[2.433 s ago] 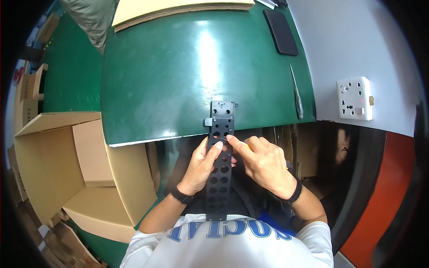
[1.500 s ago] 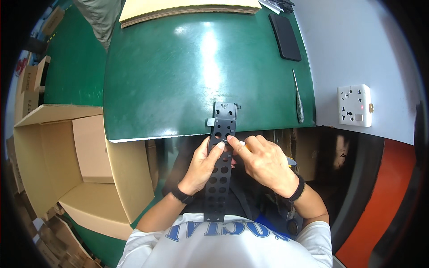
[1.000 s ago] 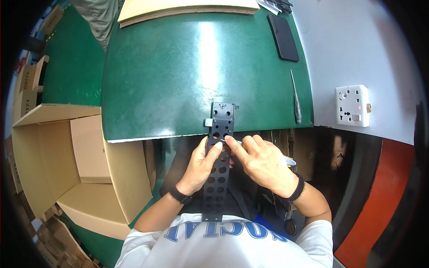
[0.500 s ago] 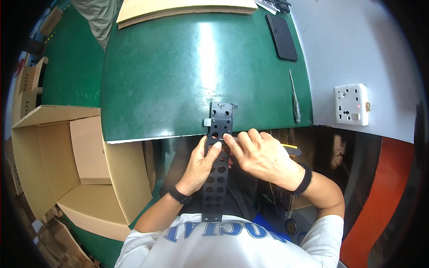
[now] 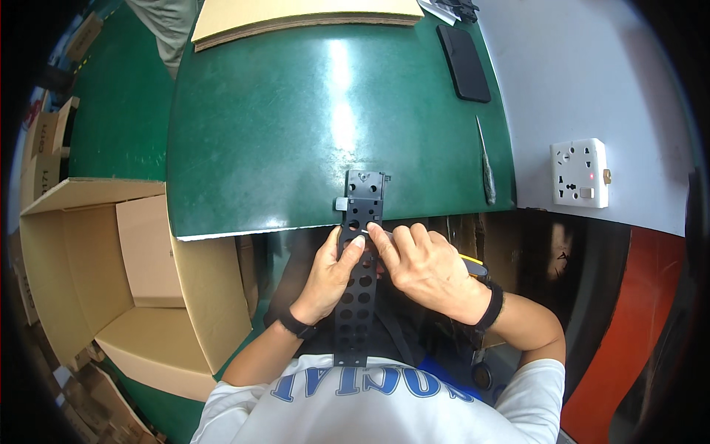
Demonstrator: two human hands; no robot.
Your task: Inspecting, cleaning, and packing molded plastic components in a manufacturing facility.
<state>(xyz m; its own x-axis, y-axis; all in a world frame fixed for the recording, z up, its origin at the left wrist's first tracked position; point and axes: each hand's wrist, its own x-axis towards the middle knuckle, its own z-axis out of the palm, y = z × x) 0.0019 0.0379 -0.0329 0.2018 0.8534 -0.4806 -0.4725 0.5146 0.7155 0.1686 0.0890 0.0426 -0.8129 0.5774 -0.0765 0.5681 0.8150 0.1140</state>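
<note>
A long black perforated metal bracket (image 5: 355, 296), with rows of round holes, lies lengthwise between my body and the table. Its far end rests over the table's front edge and its near end reaches my shirt. My left hand (image 5: 329, 270) is closed around its left side, thumb on top. My right hand (image 5: 429, 266) is closed on a yellow-and-black utility knife (image 5: 475, 266), whose handle sticks out behind the palm. The right index finger and thumb press at the bracket's right edge; the knife's tip is mostly hidden there. A small light-grey tab (image 5: 341, 203) projects from the bracket's left side.
The green table (image 5: 251, 140) holds a cardboard stack (image 5: 303, 26), a black phone (image 5: 464, 63) and a thin pointed tool (image 5: 486, 163). An open cardboard box (image 5: 74, 274) stands at left. A white socket box (image 5: 579, 172) is on the right wall. A person's trouser leg (image 5: 166, 29) shows far left.
My right hand has shifted slightly down and its wrist a little left, with the knife handle turned lower. My left hand and the bracket have stayed nearly still.
</note>
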